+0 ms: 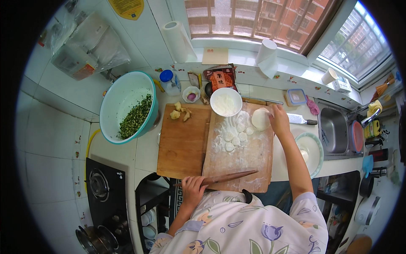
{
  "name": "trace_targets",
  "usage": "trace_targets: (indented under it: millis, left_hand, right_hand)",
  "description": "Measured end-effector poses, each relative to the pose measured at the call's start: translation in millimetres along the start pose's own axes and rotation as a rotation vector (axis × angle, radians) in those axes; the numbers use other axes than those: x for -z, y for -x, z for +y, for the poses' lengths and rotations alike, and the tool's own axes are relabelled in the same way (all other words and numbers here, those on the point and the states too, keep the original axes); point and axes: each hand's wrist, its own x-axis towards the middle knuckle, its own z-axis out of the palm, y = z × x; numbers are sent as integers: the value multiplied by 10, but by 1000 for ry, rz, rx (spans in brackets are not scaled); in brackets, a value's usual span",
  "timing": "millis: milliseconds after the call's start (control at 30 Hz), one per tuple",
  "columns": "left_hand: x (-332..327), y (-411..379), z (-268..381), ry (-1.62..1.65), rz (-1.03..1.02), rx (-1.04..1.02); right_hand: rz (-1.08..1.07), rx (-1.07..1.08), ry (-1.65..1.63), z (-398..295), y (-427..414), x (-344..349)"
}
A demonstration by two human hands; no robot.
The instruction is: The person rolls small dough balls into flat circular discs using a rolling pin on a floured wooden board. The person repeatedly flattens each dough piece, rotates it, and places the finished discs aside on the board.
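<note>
My left hand (193,190) is closed around one end of a tapered wooden rolling pin (228,178), which lies across the near part of the floured wooden board (250,168). At the board's far right, my right hand (279,119) has its fingers at the right edge of a round, flat dough wrapper (261,119); whether they grip it cannot be told. Several small floured dough pieces (235,141) lie in loose flour left of the wrapper. A white bowl of flour (225,102) stands at the board's far edge.
Ginger pieces (175,114) lie on a second wooden board (180,149) at left. Beyond it stands a large basin (108,117) of chopped green filling (136,117). A knife (301,119) and a green-rimmed bowl (320,155) are at right, before the sink (333,130). A gas stove (108,168) is at near left.
</note>
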Motion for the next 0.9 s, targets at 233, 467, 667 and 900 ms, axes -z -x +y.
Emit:
trace_targets:
  millis: [233, 467, 667, 900]
  left_hand:
    - [-64, -265, 41, 13, -48, -82]
    - [-158, -424, 93, 36, -68, -137]
    - [-319, -590, 92, 41, -99, -164]
    - [-538, -929, 18, -4, -201, -51]
  right_hand:
    - [-537, 197, -226, -608, 725, -406]
    - [-552, 429, -249, -837, 1078, -603]
    - [-481, 44, -332, -645, 1359, -165]
    - [-308, 82, 171, -594, 1578, -175]
